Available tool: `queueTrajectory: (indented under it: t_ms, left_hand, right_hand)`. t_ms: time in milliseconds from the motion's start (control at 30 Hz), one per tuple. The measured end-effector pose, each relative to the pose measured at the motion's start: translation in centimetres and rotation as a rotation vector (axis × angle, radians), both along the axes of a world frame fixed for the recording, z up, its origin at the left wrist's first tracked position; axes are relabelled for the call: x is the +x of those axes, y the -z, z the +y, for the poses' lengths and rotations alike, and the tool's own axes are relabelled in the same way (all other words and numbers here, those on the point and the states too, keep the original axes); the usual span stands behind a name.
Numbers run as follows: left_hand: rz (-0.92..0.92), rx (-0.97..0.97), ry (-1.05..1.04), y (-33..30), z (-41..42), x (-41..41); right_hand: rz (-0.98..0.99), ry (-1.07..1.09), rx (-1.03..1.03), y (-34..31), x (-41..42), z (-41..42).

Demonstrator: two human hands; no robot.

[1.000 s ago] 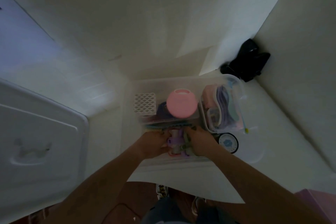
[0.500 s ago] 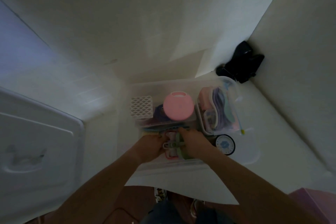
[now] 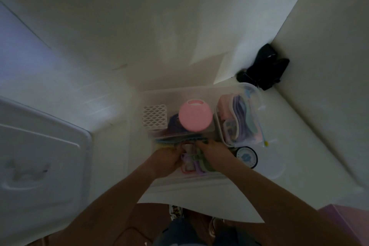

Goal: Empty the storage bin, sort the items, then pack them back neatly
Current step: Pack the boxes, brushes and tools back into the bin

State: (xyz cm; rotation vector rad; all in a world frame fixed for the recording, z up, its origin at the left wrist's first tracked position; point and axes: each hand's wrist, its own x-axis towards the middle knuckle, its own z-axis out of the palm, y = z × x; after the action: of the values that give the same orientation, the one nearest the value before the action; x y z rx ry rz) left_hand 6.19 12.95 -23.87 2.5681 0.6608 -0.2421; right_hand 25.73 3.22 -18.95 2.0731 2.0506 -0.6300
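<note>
Bin: the clear storage bin (image 3: 159, 180) sits on a white surface, right in front of the person.
Left hand: the left hand (image 3: 167, 159) is down inside the near part of the bin, fingers curled onto a bunch of small pink and purple things (image 3: 189, 163).
Right hand: the right hand (image 3: 214, 155) is on the other side of the same bunch, fingers curled on it too (the picture is dark, so I cannot tell what the small things are).
Comb: a comb (image 3: 175, 142) with many colors lies just past the fingertips.
Pink lid: a round pink lid (image 3: 195, 115) sits in the middle of the bin.
White holder: a white holder (image 3: 154, 116) with holes is to its left.
Small box: a clear small box (image 3: 238, 120) full of pastel things stands at the right end.
Round thing: a round thing (image 3: 247, 157) with a black rim is near the right hand.
Big lid: a big white lid (image 3: 40, 158) lies well apart on the left.
Black thing: a black thing (image 3: 263, 68) sits in the far corner.
</note>
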Motion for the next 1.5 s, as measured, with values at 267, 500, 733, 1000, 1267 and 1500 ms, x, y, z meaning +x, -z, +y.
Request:
queueTrajectory:
  t_ms: [267,500,733,1000,1267,1500]
  left_hand:
    - [0.113,-0.03,-0.008,-0.7,0.0,0.1]
    - [0.104,0.039,-0.046,-4.9,0.8,-2.1]
    - [-0.203,0.665,-0.4,-16.1,0.3,-13.3]
    - [0.159,1.109,-0.859,-25.5,1.0,-27.0]
    - [0.037,0.888,-1.178,-29.5,-0.8,-26.2]
    - [-0.786,-0.309,-1.111,-32.0,-2.8,-22.4]
  right_hand:
    - [-0.006,0.061,-0.03,-0.3,0.5,-0.5]
    - [0.086,0.169,-0.029,-4.1,1.6,-2.9]
    - [0.32,0.271,0.161,-11.5,-3.3,-5.3]
    - [0.66,0.016,0.315,-15.6,-19.9,5.4]
    - [0.98,0.092,0.24,-20.3,-29.0,11.3]
    - [1.045,0.376,0.205,-21.2,-27.9,10.4]
